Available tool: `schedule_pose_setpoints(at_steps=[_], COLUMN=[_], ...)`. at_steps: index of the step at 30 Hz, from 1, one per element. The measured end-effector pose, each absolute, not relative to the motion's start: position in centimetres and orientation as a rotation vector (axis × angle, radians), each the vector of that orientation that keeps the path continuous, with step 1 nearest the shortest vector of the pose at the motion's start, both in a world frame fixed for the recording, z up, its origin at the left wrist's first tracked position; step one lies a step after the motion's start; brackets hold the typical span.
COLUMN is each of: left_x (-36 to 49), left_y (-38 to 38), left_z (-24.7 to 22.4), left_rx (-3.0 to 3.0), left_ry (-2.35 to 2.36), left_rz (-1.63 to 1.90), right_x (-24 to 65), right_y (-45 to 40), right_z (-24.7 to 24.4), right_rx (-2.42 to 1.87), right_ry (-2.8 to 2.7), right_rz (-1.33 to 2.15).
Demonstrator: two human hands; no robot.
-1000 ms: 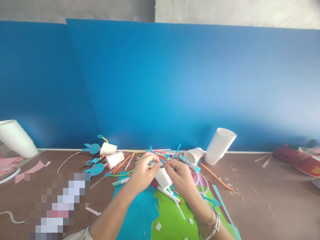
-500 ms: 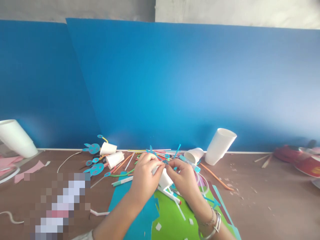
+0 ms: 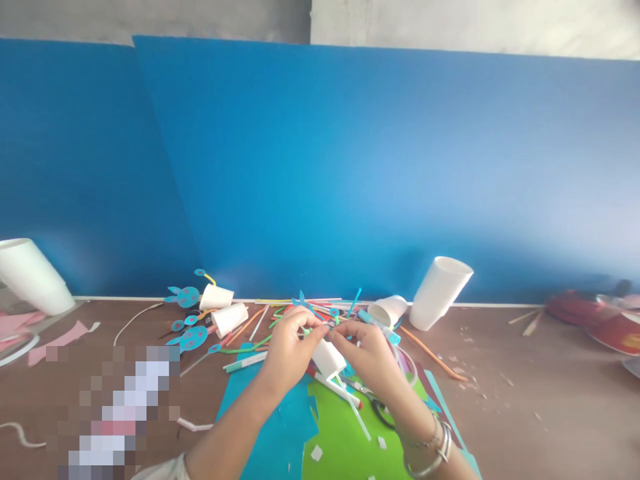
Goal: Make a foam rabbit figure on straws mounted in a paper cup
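Observation:
My left hand (image 3: 295,347) and my right hand (image 3: 363,347) meet over the mat, thumbs and forefingers pinched together. Whatever lies between the fingertips is too small and covered to make out. Just below them a white paper cup (image 3: 329,360) is tilted, with a white straw (image 3: 354,408) sticking out toward me. I cannot tell whether other fingers support the cup. Under it lie a white marker with a red end (image 3: 343,392) and scissors (image 3: 383,412), partly behind my right wrist. Green paper (image 3: 350,453) and blue paper (image 3: 275,440) spread beneath.
Stacked white cups (image 3: 443,293) lean at the right, with another stack (image 3: 35,277) far left. Blue paper rabbit shapes (image 3: 193,339) lie near small cups (image 3: 230,320). An orange pipe cleaner (image 3: 435,353) and red bowls (image 3: 617,330) are rightward. A blue partition (image 3: 320,167) stands behind.
My fingertips have drawn closer together over the cup. My right forearm has shifted slightly right, so more of the scissors shows. The cup stays nearly in place.

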State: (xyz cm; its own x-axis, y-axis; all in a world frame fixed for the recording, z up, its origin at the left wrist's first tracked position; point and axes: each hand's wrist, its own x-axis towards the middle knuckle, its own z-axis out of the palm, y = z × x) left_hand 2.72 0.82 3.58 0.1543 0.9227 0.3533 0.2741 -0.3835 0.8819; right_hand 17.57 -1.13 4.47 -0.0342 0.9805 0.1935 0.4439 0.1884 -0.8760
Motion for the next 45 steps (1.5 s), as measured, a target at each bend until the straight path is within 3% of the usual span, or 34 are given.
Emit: schedule_pose_setpoints(at_steps=[4, 10, 16, 30, 38, 45], left_x=[3.0, 3.0, 2.9, 2.4, 2.8, 3.0], left_y=[0.6, 0.8, 1.0, 1.0, 1.2, 0.8], left_z=[3.6, 3.8, 3.7, 3.9, 3.6, 4.1], left_rx=[1.782, 1.470, 1.626, 1.428, 1.594, 1.703], left_ry=[1.145, 1.086, 1.031, 1.006, 1.122, 1.124], left_rz=[1.294, 1.016, 1.138, 0.938, 1.115, 1.155], right_x=[17.8, 18.0, 18.1, 18.4, 17.5, 17.5], right_y=[-0.9, -0.7, -0.7, -0.5, -1.3, -1.0], right_z=[4.2, 3.8, 3.7, 4.0, 3.6, 2.9], right_rx=[-1.356, -1.344, -1.308, -1.291, -1.247, -1.251], right_ry=[-1.596, -1.497, -1.503, -1.417, -1.745, -1.813], right_rz=[0.817, 0.909, 0.921, 0.974, 0.052, 0.076])
